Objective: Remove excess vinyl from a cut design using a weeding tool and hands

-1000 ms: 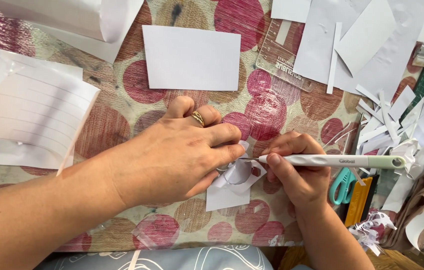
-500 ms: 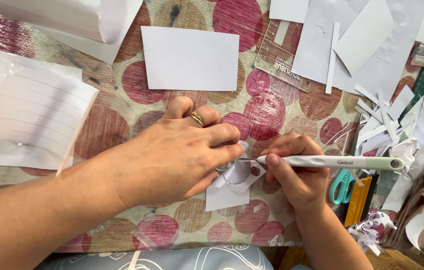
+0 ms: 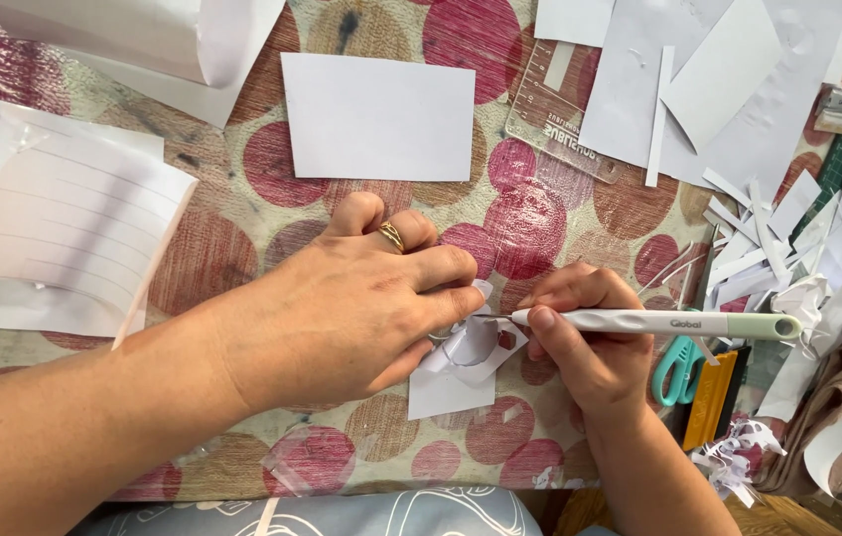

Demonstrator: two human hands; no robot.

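Head view, looking down on a tabletop covered by a beige cloth printed with red and tan discs (image 3: 242,238). The left hand (image 3: 342,308), wearing a gold ring (image 3: 391,236), lies palm down and pressed flat, its fingertips pinning a small piece of white paper with curved cut-outs (image 3: 461,362) to the cloth; it grips nothing. The right hand (image 3: 585,342) is closed in a pen grip around a slim white craft knife with a pale green end cap (image 3: 659,323), held nearly level, its fine tip meeting the paper just beside the left fingertips. The paper lies at the centre of the view, between the two hands and partly under the left one.

Against the two earlier frames the hands hold the same posture; the knife has shifted only slightly, and the paper remains in place.

Surroundings: a plain white rectangular card (image 3: 378,116) above the hands; a white sheet cut with parallel slits (image 3: 54,228) to the left; a clear plastic ruler (image 3: 560,119) partly under loose white sheets; a heap of narrow white paper strips (image 3: 749,248) to the right; teal-handled scissors (image 3: 679,367) just beside the right wrist.
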